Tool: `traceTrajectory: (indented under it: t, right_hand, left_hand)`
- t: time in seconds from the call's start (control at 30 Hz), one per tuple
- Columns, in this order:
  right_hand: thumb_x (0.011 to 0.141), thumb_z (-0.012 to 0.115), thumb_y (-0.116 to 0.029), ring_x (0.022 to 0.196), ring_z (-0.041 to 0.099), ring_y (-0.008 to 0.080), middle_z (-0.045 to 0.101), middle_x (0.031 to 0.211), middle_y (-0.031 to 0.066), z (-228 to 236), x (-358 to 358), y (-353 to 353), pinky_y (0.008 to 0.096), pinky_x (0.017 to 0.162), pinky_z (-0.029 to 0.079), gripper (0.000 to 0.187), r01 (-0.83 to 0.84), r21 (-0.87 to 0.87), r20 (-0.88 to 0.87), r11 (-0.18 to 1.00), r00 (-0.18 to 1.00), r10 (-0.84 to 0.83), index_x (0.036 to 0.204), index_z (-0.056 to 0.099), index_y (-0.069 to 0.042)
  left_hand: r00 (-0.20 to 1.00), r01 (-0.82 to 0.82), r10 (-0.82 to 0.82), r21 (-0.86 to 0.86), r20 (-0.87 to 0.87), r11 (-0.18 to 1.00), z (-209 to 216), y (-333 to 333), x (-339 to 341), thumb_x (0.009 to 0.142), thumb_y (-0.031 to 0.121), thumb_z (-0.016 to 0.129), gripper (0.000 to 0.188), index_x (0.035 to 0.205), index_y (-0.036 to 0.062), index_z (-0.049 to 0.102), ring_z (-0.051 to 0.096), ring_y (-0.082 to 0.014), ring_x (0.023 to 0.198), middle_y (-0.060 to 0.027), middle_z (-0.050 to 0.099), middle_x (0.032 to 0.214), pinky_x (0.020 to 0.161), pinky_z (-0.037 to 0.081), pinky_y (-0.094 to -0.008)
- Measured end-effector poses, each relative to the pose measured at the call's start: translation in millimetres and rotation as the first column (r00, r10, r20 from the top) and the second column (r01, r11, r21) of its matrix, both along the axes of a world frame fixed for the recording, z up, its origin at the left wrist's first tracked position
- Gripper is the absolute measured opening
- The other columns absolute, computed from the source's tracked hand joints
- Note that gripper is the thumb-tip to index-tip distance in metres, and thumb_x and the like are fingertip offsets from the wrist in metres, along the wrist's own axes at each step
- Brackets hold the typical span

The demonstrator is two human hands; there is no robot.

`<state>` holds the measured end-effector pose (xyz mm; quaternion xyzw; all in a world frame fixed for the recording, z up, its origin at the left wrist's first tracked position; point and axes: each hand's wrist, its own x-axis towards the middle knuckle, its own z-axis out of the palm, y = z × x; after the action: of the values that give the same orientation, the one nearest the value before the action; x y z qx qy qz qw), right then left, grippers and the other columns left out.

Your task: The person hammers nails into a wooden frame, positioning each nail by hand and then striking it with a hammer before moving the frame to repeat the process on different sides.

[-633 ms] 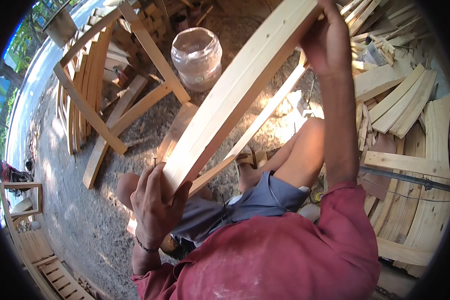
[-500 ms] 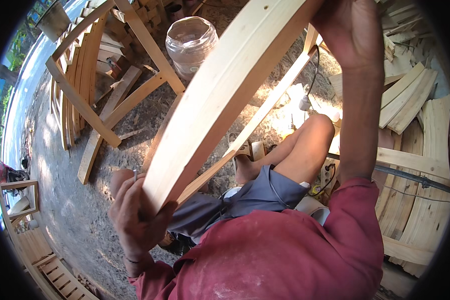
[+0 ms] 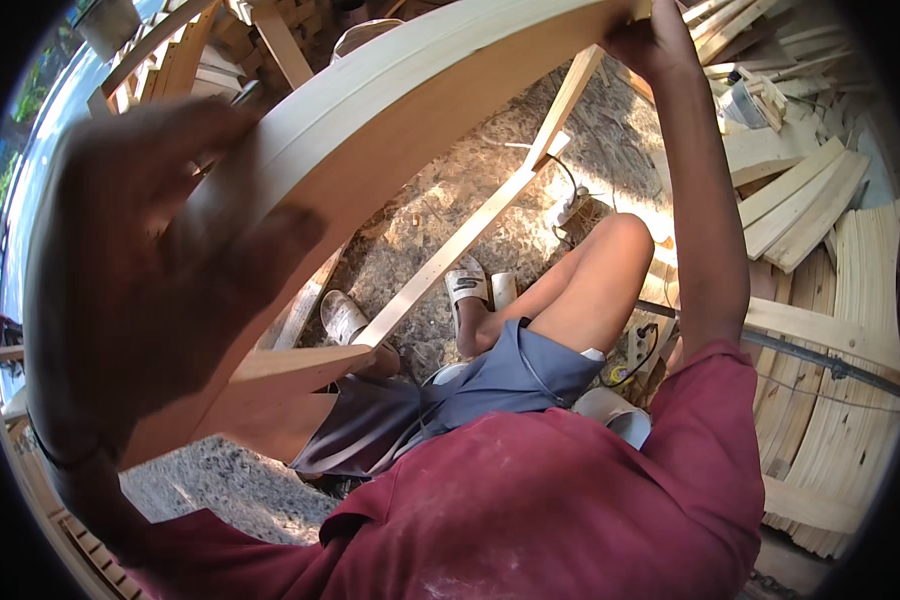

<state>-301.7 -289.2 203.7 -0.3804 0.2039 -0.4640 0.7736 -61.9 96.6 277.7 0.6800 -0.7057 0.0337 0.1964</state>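
A pale wooden frame (image 3: 410, 100) is held up across my view; its wide board looks curved toward the rim. My left hand (image 3: 160, 260), large and smeared by motion, is wrapped round the near left part of this board. A thin metallic piece (image 3: 245, 93) sticks out by its fingers, too small to name. At the far right end, my right hand (image 3: 655, 45) grips the same frame, its fingertips partly hidden behind the wood. Below the wide board, a narrow crosspiece (image 3: 460, 255) slants over my feet and joins a shorter board (image 3: 295, 368) near my left leg.
Wooden planks (image 3: 810, 210) lie stacked on the right, beside a dark bar (image 3: 830, 365). A power socket block (image 3: 638, 348) and a white bucket (image 3: 615, 415) sit by my right thigh. A cable (image 3: 570, 200) runs over the ground. More wooden pieces (image 3: 185, 60) stand at upper left.
The wooden frame has tilted and swung up to the left, nearer to me. My left hand has risen with it; my right hand has shifted slightly up and left. More of its crosspiece shows.
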Motion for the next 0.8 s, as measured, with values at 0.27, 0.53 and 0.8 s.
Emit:
traceTrajectory:
  t: [0.27, 0.53, 0.8]
  right_hand:
    - [0.094, 0.066, -0.037, 0.118, 0.056, 0.027, 0.057, 0.126, 0.012, -64, 13, -30, 0.0453, 0.102, 0.05, 0.053, 0.062, 0.225, -0.077, 0.972, 0.996, -0.045, 0.132, 0.048, -0.004]
    - [0.097, 0.062, -0.045, 0.109, 0.063, 0.026, 0.066, 0.112, 0.0094, -71, 71, -58, 0.0446, 0.098, 0.053, 0.049, -0.183, 0.199, 0.262, 0.963, 0.957, 0.127, 0.126, 0.054, -0.006]
    - [0.098, 0.061, -0.034, 0.095, 0.067, 0.0255, 0.068, 0.104, 0.0101, -13, 98, -76, 0.0443, 0.089, 0.058, 0.035, -0.276, 0.171, 0.257, 0.946, 0.939, 0.228, 0.118, 0.057, -0.005]
  left_hand:
    - [0.99, -0.081, 0.061, 0.166, 0.125, 0.983, 34, -70, -15, 0.085, 0.026, 0.083, 0.048, 0.119, 0.0027, 0.06, 0.066, -0.0283, 0.111, -0.0153, 0.067, 0.113, 0.098, 0.052, -0.042]
    - [0.979, -0.105, 0.075, 0.153, 0.188, 0.983, 52, -73, 23, 0.086, 0.026, 0.082, 0.046, 0.118, 0.0007, 0.06, 0.067, -0.027, 0.107, -0.0172, 0.066, 0.114, 0.094, 0.053, -0.0383]
    - [0.991, 0.014, -0.009, -0.035, 0.134, 0.999, 35, -34, -7, 0.082, 0.026, 0.085, 0.05, 0.116, -0.0016, 0.06, 0.068, -0.0283, 0.098, -0.0178, 0.066, 0.11, 0.085, 0.056, -0.0385]
